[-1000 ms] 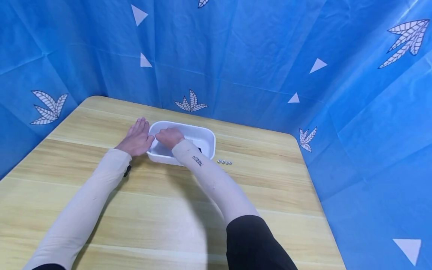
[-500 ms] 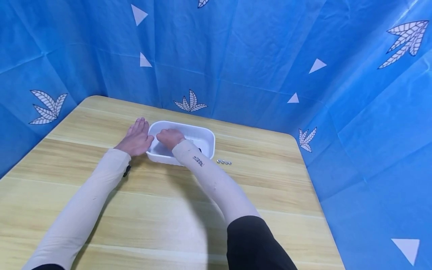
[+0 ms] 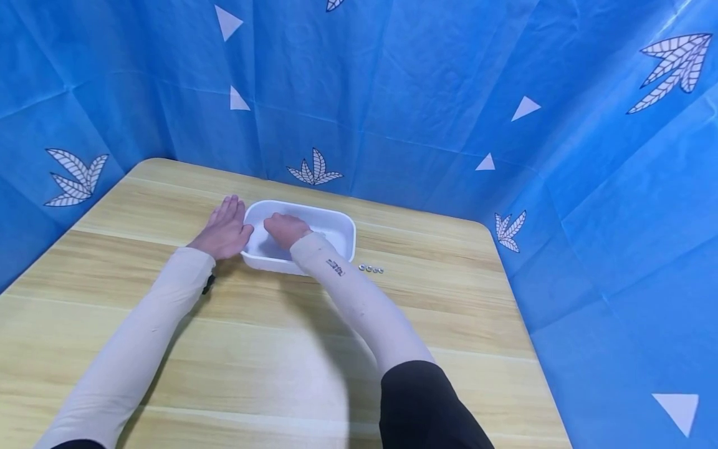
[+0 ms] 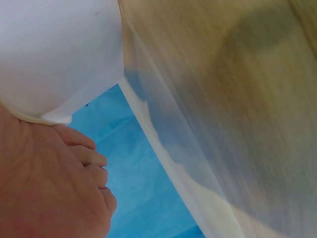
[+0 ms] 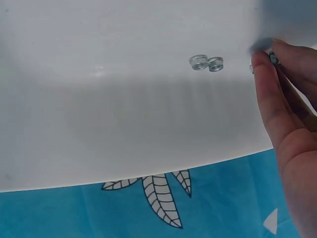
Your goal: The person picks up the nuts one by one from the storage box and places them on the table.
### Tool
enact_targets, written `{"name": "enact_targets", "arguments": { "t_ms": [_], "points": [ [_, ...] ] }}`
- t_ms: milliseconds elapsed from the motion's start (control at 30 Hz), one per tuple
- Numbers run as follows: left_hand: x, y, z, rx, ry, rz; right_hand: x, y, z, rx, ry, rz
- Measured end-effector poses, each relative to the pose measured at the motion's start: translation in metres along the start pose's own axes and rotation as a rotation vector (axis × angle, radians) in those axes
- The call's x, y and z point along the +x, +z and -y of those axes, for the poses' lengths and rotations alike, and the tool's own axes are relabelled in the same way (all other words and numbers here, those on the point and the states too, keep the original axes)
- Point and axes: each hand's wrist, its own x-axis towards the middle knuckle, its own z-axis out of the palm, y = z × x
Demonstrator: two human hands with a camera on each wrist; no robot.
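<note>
A white plastic tray stands on the table. My right hand reaches down into its left part. In the right wrist view, the thumb and fingers of that hand pinch a small metal nut, mostly covered by the fingertips. Two shiny flange nuts, a left one and a right one, lie side by side on the tray's surface. Another bit of metal shows at the fingertips, too hidden to tell. My left hand rests against the tray's left end, fingers straight and thumb at the rim.
Several metal nuts sit in a short row on the wooden table, just right of the tray. A blue patterned curtain hangs behind and to the sides of the table.
My right hand has shifted slightly to the right inside the tray, its forearm with it. The left hand keeps its place at the tray's end. The head view has moved a little.
</note>
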Motion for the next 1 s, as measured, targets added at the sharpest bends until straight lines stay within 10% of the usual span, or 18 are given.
{"name": "enact_targets", "arguments": {
  "t_ms": [1000],
  "points": [
    [0.000, -0.002, -0.002, -0.014, -0.019, 0.011, -0.006, -0.001, -0.014, 0.057, 0.025, -0.036]
  ]
}}
